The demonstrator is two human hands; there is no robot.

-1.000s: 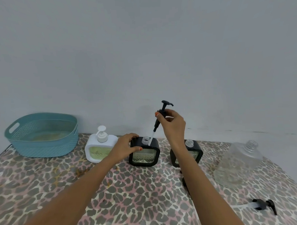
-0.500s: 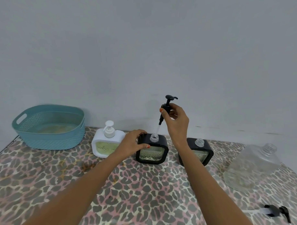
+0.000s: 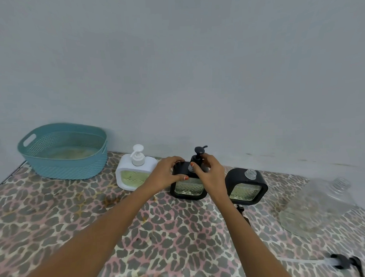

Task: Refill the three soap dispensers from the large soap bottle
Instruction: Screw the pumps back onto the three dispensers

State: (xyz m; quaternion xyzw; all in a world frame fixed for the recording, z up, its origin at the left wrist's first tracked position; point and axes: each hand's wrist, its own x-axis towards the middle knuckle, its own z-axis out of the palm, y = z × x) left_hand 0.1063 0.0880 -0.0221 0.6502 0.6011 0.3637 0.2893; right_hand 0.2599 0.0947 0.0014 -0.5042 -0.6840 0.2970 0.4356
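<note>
Three square dispensers stand in a row near the wall. The white dispenser (image 3: 135, 175) on the left has its white pump on. My left hand (image 3: 166, 174) grips the top left corner of the middle black dispenser (image 3: 189, 187). My right hand (image 3: 209, 173) holds a black pump (image 3: 198, 154) whose collar sits at that dispenser's neck. The right black dispenser (image 3: 247, 185) has an open threaded neck. The large clear soap bottle (image 3: 316, 208) stands uncapped at the right.
A teal plastic basket (image 3: 64, 152) sits at the back left. A loose black pump with a clear tube (image 3: 339, 264) lies near the front right table edge. Another dark pump part (image 3: 241, 211) peeks out behind my right forearm. The leopard-print cloth (image 3: 56, 215) covers the table.
My right hand has lowered the black pump, so its tube has gone down into the middle dispenser and the collar has reached the neck. My left hand stays on that dispenser.
</note>
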